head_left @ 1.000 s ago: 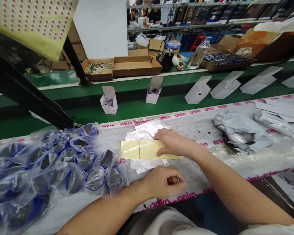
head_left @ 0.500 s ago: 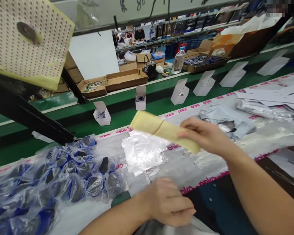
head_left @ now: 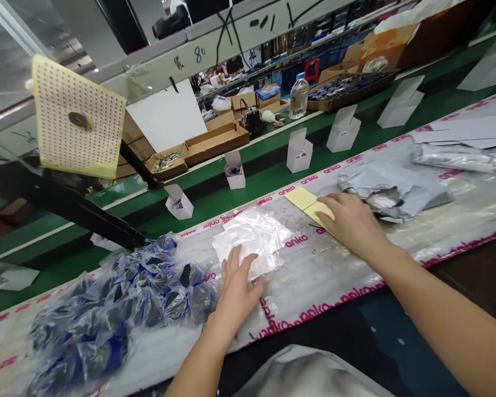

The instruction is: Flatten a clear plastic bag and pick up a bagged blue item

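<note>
Head view, change: the yellow strip (head_left: 308, 203), held up in the air half a second ago, is now laid flat on the work surface (head_left: 458, 220) to the right of the clear bags.
Head view, right hand: the right hand (head_left: 352, 220) is pressed palm down on the near end of the yellow strip, fingers loosely spread, nothing gripped; the far end of the strip is left uncovered.
Head view, left hand: the left hand (head_left: 236, 285), curled into a fist earlier, is now opened flat with fingers spread, its fingertips laid on the near edge of the stack of clear plastic bags (head_left: 252, 238).
Head view, position: the stack of bags is seen between the two hands, the strip just beyond it to the right, apart from the left hand.
Head view, surroundings: bagged blue-rimmed items (head_left: 119, 298) are heaped just left of the left hand; crumpled grey wrapping (head_left: 391, 184) is touched by the right hand's far side; small white boxes (head_left: 300, 151) are stood on the green belt (head_left: 215, 201) behind.
</note>
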`<state>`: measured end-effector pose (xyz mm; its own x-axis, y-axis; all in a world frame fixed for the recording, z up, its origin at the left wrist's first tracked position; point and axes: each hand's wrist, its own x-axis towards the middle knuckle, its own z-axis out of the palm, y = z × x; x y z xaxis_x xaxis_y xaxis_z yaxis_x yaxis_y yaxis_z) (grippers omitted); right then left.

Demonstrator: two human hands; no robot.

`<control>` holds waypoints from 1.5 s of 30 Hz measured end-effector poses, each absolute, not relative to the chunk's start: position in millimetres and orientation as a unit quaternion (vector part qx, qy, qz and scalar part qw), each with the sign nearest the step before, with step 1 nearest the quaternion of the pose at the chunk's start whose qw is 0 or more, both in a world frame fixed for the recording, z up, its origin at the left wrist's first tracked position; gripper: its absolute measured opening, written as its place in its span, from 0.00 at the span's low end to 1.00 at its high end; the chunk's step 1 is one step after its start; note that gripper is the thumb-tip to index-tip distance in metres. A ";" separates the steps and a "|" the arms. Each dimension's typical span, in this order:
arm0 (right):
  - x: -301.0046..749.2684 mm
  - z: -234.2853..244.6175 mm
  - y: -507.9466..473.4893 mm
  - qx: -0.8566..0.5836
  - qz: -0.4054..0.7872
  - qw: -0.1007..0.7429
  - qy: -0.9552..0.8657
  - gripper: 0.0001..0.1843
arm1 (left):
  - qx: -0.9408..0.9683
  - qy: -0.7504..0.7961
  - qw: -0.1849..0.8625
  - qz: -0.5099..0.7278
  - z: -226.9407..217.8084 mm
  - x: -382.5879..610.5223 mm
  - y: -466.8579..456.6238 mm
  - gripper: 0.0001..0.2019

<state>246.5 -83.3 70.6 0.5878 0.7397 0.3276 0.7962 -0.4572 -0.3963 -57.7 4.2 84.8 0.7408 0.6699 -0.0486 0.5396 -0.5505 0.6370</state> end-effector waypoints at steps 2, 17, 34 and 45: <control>230.8 73.1 -59.7 -0.823 0.000 0.275 -0.497 0.21 | 0.859 0.402 0.311 0.065 79.3 -64.0 5.7 0.34; 200.3 58.0 3.2 -0.791 0.162 0.306 -0.504 0.33 | 0.842 0.434 0.305 0.094 74.8 -18.6 26.3 0.36; 196.5 59.6 15.0 -0.755 0.219 0.390 -0.480 0.44 | 0.794 0.463 0.333 0.209 47.6 5.7 46.5 0.33; 194.2 58.7 0.0 -0.752 0.239 0.364 -0.495 0.43 | 0.724 0.435 0.385 0.372 36.2 -12.5 50.1 0.28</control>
